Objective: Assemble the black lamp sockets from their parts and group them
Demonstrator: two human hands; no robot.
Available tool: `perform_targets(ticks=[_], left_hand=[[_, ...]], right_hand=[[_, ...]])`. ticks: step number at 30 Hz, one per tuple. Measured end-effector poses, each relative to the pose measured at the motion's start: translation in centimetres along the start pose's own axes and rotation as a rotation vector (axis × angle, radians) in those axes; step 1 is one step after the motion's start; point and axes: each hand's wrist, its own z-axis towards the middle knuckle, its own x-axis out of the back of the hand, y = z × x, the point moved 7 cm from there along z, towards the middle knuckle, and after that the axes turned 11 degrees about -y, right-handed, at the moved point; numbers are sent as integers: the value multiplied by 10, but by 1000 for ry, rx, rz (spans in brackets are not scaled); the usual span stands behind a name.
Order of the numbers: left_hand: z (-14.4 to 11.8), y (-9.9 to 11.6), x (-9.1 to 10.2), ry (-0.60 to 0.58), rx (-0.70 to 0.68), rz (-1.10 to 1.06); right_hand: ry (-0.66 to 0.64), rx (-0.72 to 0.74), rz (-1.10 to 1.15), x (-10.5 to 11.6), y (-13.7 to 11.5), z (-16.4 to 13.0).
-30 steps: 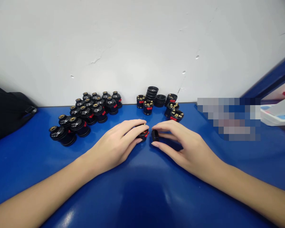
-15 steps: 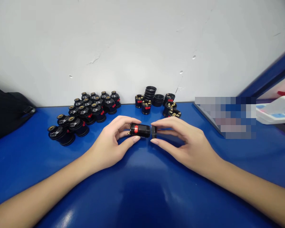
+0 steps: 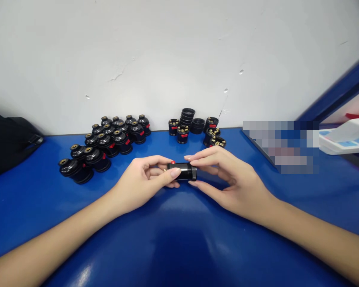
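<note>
Nearest the camera, both forearms reach in over the blue worktop [image 3: 179, 247] and meet near its middle. The left hand [image 3: 140, 181] grips the left end of a black socket [image 3: 182, 171], thumb in front and fingers curled over the top; a red tab shows on the socket's upper side and a bit of brass sticks out at its left end. The right hand [image 3: 227, 179] closes on the socket's right end, where a ridged black ring [image 3: 194, 172] sits against the body, forefinger over it and thumb under it. The socket lies sideways between the two hands, just above the worktop.

Farther back on the left, a cluster of finished sockets [image 3: 104, 145] stands upright, running towards the far edge. Behind the hands, at the far edge by the wall, are loose cores [image 3: 182, 133] with brass and red parts and a stack of rings [image 3: 187, 116]. A black bag [image 3: 8, 139] lies at the far left corner.
</note>
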Motion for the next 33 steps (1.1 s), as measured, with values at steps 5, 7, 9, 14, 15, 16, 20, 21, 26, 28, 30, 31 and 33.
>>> perform_targets(ticks=[5,7,9,14,15,16,20,21,26,28,30,31,33], left_hand=[[0,1,-1,-26,-20,84],[0,0,0,-19,-74,88],[-2,1,1,-11,-138,114],[-12,20,1,42,-439,488],[-16,26,-2,57,-525,617],[-20,31,-4,69,-608,741],[-28,37,-13,54,-776,999],[-28,37,-14,45,-776,1008],[-19,31,-8,20,-679,903],[-14,26,-4,2,-631,808],[-10,21,1,0,-561,726],[-8,19,2,-1,-516,709],[-6,15,2,-17,-437,741]], right_hand=[[0,47,6,0,0,2],[-7,10,42,-1,2,2],[-13,-40,89,-2,4,2],[-22,-147,207,-3,7,3],[-25,-163,235,-4,8,4],[-28,-177,259,-4,9,4],[-39,-209,311,-4,12,5],[-41,-214,320,-4,12,5],[-37,-228,346,-5,16,4],[-27,-232,328,-4,17,3],[-19,-237,306,-4,17,3],[-19,-239,299,-5,18,3],[-26,-239,295,-5,18,3]])
